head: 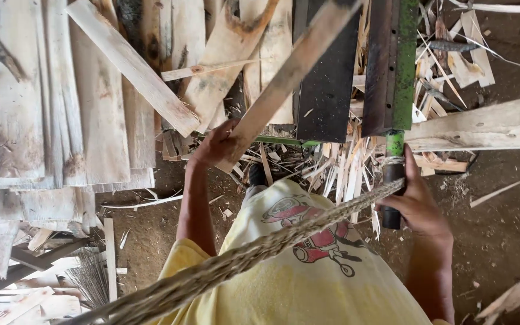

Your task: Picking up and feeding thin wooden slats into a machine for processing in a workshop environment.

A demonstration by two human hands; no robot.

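Observation:
My left hand [216,146] grips the near end of a long pale wooden slat [287,78], which slants up and to the right onto the dark metal bed [326,90] of a cutting machine. My right hand [415,201] is closed around the black grip of the machine's green lever handle [395,144], which runs up to a dark blade bar [377,66]. A braided fibre rope [254,256] crosses diagonally in front of my yellow printed shirt [284,283], from lower left toward my right hand.
Stacks of rough grey-white boards [61,96] fill the left side. Splinters and thin offcuts [338,168] litter the dirt under the machine. A thick plank [489,123] juts in from the right. More scraps lie at lower left [37,295] and lower right [516,295].

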